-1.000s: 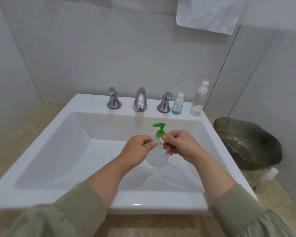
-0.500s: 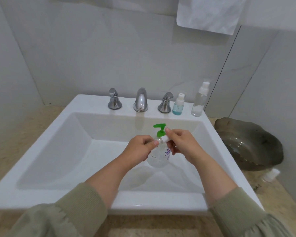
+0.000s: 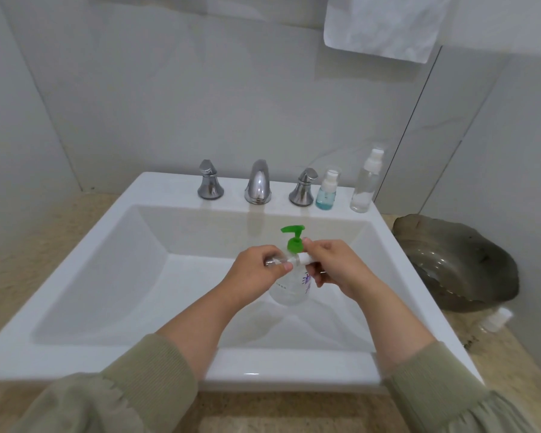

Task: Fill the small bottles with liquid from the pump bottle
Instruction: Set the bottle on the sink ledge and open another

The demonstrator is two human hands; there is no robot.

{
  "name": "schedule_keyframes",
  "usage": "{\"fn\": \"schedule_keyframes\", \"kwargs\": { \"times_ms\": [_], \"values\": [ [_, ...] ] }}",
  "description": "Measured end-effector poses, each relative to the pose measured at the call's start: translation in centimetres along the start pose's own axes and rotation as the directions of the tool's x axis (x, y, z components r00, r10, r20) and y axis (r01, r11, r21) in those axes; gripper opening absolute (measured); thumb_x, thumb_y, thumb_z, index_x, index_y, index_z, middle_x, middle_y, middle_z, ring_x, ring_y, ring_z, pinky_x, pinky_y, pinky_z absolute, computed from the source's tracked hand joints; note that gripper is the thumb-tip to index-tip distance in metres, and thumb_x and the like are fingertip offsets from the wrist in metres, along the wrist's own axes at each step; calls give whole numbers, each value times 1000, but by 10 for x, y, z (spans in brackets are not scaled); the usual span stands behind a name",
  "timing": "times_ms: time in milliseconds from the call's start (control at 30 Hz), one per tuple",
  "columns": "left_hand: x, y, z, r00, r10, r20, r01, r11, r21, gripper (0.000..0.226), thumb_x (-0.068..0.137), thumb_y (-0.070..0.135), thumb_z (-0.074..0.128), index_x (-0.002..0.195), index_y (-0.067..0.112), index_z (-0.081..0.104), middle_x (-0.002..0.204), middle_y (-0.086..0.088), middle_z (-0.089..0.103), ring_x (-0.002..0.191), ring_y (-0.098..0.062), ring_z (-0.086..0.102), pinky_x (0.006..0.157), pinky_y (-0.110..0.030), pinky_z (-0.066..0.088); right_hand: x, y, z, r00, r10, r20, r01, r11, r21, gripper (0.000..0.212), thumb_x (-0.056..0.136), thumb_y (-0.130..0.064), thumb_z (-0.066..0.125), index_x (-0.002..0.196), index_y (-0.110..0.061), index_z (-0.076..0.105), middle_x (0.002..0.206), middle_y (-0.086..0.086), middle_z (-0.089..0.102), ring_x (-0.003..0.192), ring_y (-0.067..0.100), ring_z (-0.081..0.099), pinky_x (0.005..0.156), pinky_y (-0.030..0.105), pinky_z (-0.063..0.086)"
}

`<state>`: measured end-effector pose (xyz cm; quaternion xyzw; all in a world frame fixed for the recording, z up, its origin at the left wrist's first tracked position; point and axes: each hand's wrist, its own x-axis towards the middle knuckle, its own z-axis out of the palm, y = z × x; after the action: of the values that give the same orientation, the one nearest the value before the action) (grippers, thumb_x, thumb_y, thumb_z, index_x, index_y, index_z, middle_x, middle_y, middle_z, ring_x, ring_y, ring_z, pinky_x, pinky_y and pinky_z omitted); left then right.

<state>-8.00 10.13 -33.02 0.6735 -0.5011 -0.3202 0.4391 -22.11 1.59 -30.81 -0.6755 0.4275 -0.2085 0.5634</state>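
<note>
A clear pump bottle [image 3: 289, 289] with a green pump head stands in the white sink [image 3: 113, 276]. In front of it my left hand [image 3: 256, 270] grips a small clear bottle [image 3: 275, 261] lying sideways. My right hand [image 3: 334, 270] pinches that bottle's white cap [image 3: 303, 258] at its right end. A thin gap shows between cap and bottle neck. Two more small bottles stand on the sink's back ledge: a short one with blue liquid [image 3: 326, 192] and a taller clear one [image 3: 365, 182].
Chrome faucet [image 3: 258, 182] and two handles sit at the sink's back. A dark metal basin [image 3: 459, 264] rests on the beige counter at right, with a small white-capped bottle [image 3: 494, 320] lying beside it. A white towel [image 3: 384, 23] hangs above.
My right hand has turned and drawn the white cap slightly rightward from the small bottle. My left hand holds the bottle in about the same place.
</note>
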Motion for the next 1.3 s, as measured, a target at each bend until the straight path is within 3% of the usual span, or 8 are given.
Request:
{"fn": "schedule_keyframes", "kwargs": {
  "times_ms": [133, 200, 333, 533, 733, 867, 1100, 1300],
  "values": [
    [3, -2, -1, 997, -11, -83, 9, 1000, -19, 8, 83, 23, 67, 85, 17, 63, 65, 3, 49, 59, -14, 46, 60, -27, 39, 3, 4, 0, 998, -34, 43, 35, 999, -21, 12, 94, -6, 53, 89, -4, 64, 68, 7, 56, 58, 17, 51, 55, 25, 46],
    [3, -2, -1, 994, -11, -111, 8, 1000, -25, 9, 84, 24, 67, 84, 17, 62, 65, 5, 50, 59, -12, 47, 59, -26, 39, 3, 6, 0, 996, -57, 63, 61, 996, -66, 14, 90, 0, 56, 94, -10, 65, 75, 5, 60, 66, 16, 55, 64, 28, 49],
    [3, -3, 0, 994, -21, -105, 19, 1000, -18, 12, 86, 26, 64, 83, 15, 61, 66, 3, 52, 58, -13, 49, 55, -24, 39, 1, 5, 4, 994, -103, 35, 109, 950, -293, 22, 88, -3, 59, 104, -14, 68, 98, 2, 64, 85, 12, 59, 75, 21, 48],
    [2, 0, -2, 992, -125, 10, 126, 991, -40, 32, 93, 38, 51, 88, 8, 62, 50, -2, 53, 41, -14, 48, 46, -23, 40, 0, 7, 9, 962, -271, -42, 194, 779, -596, 21, 86, -7, 63, 106, -13, 67, 96, -4, 60, 92, 14, 56, 71, 18, 38],
    [3, 3, -6, 964, -254, 79, 264, 950, -169, 42, 95, 41, 45, 75, 10, 65, 51, -2, 47, 43, -13, 45, 44, -20, 38, -3, 0, 7, 925, -359, -125, 219, 772, -597, 22, 78, -3, 70, 97, -14, 67, 92, -7, 60, 90, 12, 54, 80, 21, 41],
    [3, 6, -9, 947, -308, 87, 319, 885, -339, 30, 96, 31, 49, 83, 9, 65, 60, -3, 45, 55, -15, 46, 51, -23, 39, -1, -1, 5, 922, -317, -221, 168, 844, -509, 21, 76, -5, 73, 93, -14, 66, 92, -5, 60, 88, 12, 55, 81, 23, 44],
    [5, -1, -7, 971, -228, 71, 238, 899, -367, 7, 95, 11, 50, 93, 14, 56, 81, -1, 61, 75, -12, 56, 70, -28, 45, 6, 4, -4, 899, -282, -335, 142, 912, -385, 16, 76, -14, 76, 90, -17, 68, 75, -7, 56, 65, 1, 49, 58, 9, 36],
    [10, -3, -5, 980, -180, -88, 143, 937, -318, 6, 95, 9, 48, 97, 14, 45, 99, 1, 65, 81, -12, 55, 62, -23, 39, 14, 7, -15, 796, -284, -535, 157, 950, -271, 13, 78, -8, 70, 85, -16, 63, 73, -11, 56, 67, 9, 52, 59, 16, 38]
  ]
}}
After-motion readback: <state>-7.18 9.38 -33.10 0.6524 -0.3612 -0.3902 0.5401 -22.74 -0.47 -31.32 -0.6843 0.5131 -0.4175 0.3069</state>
